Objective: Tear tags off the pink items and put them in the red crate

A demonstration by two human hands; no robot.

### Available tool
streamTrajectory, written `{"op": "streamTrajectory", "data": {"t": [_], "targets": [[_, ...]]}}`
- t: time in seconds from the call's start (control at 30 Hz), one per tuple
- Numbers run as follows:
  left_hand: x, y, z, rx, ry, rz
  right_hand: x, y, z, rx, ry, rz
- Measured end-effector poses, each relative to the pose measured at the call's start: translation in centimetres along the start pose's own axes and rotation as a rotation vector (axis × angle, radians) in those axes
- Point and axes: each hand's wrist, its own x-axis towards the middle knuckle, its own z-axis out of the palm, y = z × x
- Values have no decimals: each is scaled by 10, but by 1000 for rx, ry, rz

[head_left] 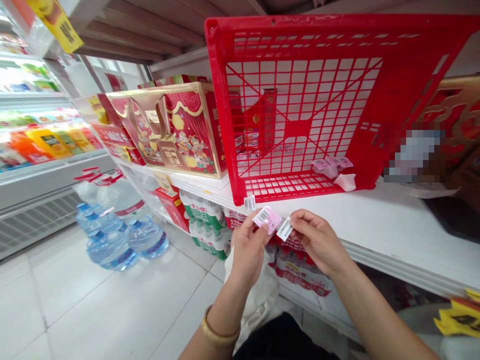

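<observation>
My left hand [247, 245] grips a small cup with a pink lid [272, 218], its printed top and a barcode facing up. Between the thumb and fingers of my right hand [318, 237] is a white barcode sticker [285, 229], close beside the cup's right edge. Another barcode sticker [249, 202] shows just above my left fingers; I cannot tell what it is stuck to. Behind both hands a red plastic basket [296, 129] lies tipped on its side on the white shelf. Several similar pink-lidded cups [325, 167] and an upturned white one [345, 182] rest inside it.
A red and gold gift box [180, 130] stands left of the basket. Packs of water bottles [210, 220] fill the space under the shelf [397, 225]. Large water jugs [112, 245] stand on the tiled floor at left. A dark flat object [453, 217] lies at right.
</observation>
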Motion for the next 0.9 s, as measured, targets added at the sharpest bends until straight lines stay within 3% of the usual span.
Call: {"op": "streamTrajectory", "data": {"t": [0.2,0.33,0.63,0.9], "targets": [[-3,3,2,-49,-37,-149,-6,-4,-4,63,7,7],[-6,4,8,-11,-90,-173,-9,-9,-4,45,9,10],[-9,4,14,31,-99,-163,-11,-11,-12,-89,-36,25],[-8,2,15,101,-30,-32,-17,-17,-11,98,-5,22]]}}
